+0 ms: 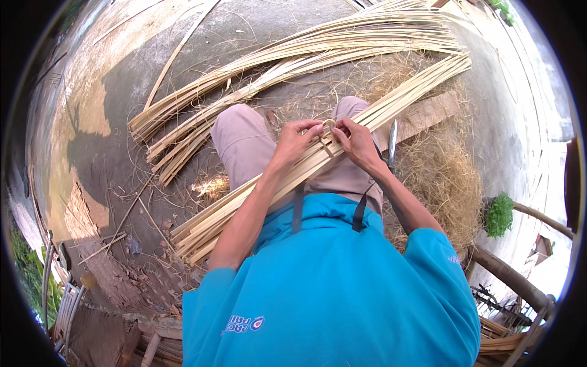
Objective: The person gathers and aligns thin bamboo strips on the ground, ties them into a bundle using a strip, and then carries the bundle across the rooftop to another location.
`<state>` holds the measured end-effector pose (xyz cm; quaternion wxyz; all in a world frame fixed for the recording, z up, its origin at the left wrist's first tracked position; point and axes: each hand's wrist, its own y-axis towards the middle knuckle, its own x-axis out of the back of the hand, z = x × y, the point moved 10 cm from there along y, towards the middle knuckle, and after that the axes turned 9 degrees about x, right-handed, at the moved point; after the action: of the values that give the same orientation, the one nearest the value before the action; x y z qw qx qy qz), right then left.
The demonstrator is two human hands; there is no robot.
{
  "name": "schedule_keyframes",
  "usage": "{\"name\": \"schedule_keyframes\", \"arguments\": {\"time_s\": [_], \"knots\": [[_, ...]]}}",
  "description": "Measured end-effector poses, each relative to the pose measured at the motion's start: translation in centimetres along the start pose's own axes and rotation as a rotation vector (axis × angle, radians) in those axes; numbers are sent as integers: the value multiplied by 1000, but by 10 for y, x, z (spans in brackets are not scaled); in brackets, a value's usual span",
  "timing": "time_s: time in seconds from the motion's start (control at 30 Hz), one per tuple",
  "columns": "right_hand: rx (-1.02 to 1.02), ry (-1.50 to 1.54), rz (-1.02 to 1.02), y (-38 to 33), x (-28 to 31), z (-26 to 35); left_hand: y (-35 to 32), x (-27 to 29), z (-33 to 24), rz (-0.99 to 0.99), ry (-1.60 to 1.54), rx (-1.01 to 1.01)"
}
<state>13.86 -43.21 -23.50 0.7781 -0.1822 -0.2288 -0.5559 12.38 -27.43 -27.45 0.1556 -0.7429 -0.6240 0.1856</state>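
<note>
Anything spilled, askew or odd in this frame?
Two things: an uncovered blade shows close beside the right forearm, a possible cutting hazard; and tangled shavings are strewn on the ground at right, messy against the straight bundle of strips across the person's legs.

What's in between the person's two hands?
In the head view, a thin curled strip is between the left hand and the right hand, with the long strip bundle below.

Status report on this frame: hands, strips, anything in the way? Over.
Left hand and right hand pinching thin tie. Strip bundle slanting across trousered legs. Knife close beside right hand; nothing visibly blocking the tie.
</note>
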Motion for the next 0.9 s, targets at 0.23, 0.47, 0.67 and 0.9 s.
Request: {"name": "schedule_keyframes", "arguments": {"time_s": [0.23, 0.47, 0.67, 0.9], "knots": [[-197, 252, 7, -16, -14, -6, -2, -2, -2, 40, -33, -14], [-220, 215, -6, -33, -15, 1, -3, -10, -9, 47, 33, -122], [-327, 342, -52, -50, -24, -11, 2, -17, -10, 67, 152, -146], [-417, 324, -235, -63, -19, -11, 13, -26, 2, 129, 134, 62]]}}
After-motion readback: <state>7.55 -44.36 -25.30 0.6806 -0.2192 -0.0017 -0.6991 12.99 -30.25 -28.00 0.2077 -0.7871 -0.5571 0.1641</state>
